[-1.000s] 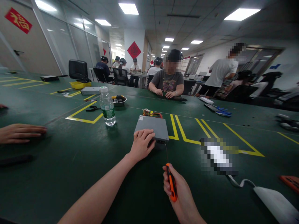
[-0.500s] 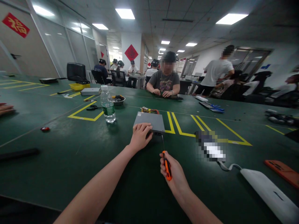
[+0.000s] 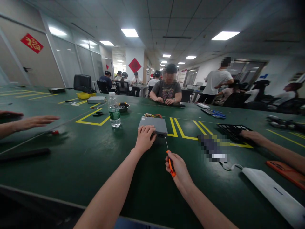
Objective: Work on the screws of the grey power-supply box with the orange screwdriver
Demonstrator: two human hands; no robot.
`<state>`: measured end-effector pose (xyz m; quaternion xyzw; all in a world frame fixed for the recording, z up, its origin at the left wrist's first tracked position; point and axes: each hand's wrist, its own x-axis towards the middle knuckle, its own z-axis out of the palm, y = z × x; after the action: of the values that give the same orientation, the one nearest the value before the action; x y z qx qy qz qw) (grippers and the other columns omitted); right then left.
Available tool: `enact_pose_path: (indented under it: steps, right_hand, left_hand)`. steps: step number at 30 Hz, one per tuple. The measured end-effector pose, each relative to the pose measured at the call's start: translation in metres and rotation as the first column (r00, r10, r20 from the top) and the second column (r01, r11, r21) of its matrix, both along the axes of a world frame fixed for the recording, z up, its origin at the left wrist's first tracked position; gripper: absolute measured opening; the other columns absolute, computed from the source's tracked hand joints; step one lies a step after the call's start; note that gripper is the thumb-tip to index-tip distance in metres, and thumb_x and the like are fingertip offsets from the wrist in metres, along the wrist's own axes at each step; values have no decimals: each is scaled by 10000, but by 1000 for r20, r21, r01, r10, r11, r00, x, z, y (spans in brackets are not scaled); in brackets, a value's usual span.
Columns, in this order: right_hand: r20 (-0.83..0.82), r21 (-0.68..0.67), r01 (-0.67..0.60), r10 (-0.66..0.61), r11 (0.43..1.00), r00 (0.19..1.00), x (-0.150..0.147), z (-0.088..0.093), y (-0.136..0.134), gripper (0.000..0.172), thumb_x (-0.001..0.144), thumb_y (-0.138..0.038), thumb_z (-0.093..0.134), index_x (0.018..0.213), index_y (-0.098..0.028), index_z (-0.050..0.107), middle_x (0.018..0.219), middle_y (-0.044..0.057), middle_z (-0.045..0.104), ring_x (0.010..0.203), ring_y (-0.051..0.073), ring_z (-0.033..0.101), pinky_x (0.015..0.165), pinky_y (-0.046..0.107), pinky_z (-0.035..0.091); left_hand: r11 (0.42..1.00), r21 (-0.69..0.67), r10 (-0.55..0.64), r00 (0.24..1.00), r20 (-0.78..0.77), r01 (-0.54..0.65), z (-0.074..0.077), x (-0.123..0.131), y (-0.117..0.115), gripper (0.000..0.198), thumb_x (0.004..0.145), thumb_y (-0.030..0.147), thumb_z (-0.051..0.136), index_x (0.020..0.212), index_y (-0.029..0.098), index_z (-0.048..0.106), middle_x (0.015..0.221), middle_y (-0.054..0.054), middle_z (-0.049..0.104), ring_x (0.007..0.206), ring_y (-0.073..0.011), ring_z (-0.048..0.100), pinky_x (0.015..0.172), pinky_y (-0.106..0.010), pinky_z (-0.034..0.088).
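Note:
A flat grey metal box [image 3: 154, 123] lies on the green table [image 3: 78, 162] ahead of me, with coloured wires [image 3: 152, 115] at its far end. My left hand [image 3: 145, 138] rests on the box's near left corner, fingers curled over its edge. My right hand [image 3: 179, 168] is closed round the orange handle of a screwdriver [image 3: 170, 159]. The thin shaft points away from me, its tip at the near side of the box.
A water bottle [image 3: 114, 110] stands left of the box, a bowl [image 3: 124, 106] behind it. A co-worker's hand [image 3: 35, 121] reaches in from the left, another's arm [image 3: 269, 146] from the right by a black tray [image 3: 234, 129]. A white device [image 3: 271, 190] and orange item [image 3: 286, 169] lie right.
The view has pulled back and tilted up. My right hand has moved the screwdriver closer to the box. A co-worker's hand came back in at left, and an arm appeared at right.

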<state>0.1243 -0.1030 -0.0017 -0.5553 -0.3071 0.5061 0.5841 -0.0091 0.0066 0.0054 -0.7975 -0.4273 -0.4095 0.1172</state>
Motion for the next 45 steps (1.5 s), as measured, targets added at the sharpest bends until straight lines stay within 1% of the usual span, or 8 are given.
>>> enact_pose_path:
  steps: [6,11,15,17,24,29,38,45]
  right_hand:
    - [320,277,53,-144,960,936,4,5,-13,317,626,-161,579,923,-211,477,1031,62,441,773,162,552,657,325,517]
    - [862,497,-331,-413,802,294,3,10,-26,213,784,-150,451,991,-188,478,1044,108,463,902,203,563,689,312,522]
    - [779,478,-491,-610,728,-144,15,14,-23,211,827,-87,424,992,-171,524,1053,136,556,719,163,580,590,285,483]
    - [697,453,-592,-679,667,-232,24,20,-17,213,822,-58,427,964,-164,546,1029,151,585,714,168,574,614,301,464]
    - [672,364,-815,-733,450,-104,47,27,-3,90,830,-154,491,852,-167,577,960,127,617,688,132,567,607,255,458]
    - [791,312,-796,-606,519,-85,54,15,-16,304,826,-125,404,1100,-124,537,1177,205,531,969,211,580,735,305,502]
    - [775,415,-742,-632,526,-15,54,15,-12,147,839,-226,491,925,-191,604,1010,146,591,800,180,600,637,292,508]
    - [835,304,-803,-549,513,-35,50,9,-13,344,847,-228,457,1184,-160,471,1181,182,497,943,202,576,725,321,515]
  left_hand:
    - [1000,0,-13,1000,15,13,-3,0,2,205,832,259,500,1035,259,521,1150,-3,579,1113,-179,474,1037,-392,240]
    - [1000,-2,-22,999,38,22,-5,1,4,207,826,261,513,1033,259,516,1155,5,580,1114,-175,470,1036,-390,237]
    - [1000,-5,-27,999,42,28,-5,0,4,202,826,264,511,1028,261,516,1151,9,579,1117,-172,465,1038,-389,228]
    - [1000,-9,-29,999,40,30,-4,0,4,201,825,265,513,1026,260,518,1145,10,580,1116,-170,465,1041,-385,227]
    - [1000,-3,-11,1000,16,11,-4,0,3,223,825,267,511,1047,264,519,1152,6,576,1121,-170,466,1048,-383,235]
    - [1000,-1,-11,1000,7,11,-4,-1,1,244,832,261,493,1076,266,505,1179,4,565,1143,-169,457,1057,-384,230]
    - [1000,-4,5,1000,-5,-5,-3,1,0,231,818,238,495,1047,259,517,1236,-3,533,1197,-180,421,1073,-401,208]
    - [1000,-14,-9,1000,2,9,-4,0,0,232,818,243,491,1050,256,506,1221,10,550,1184,-170,432,1077,-392,194]
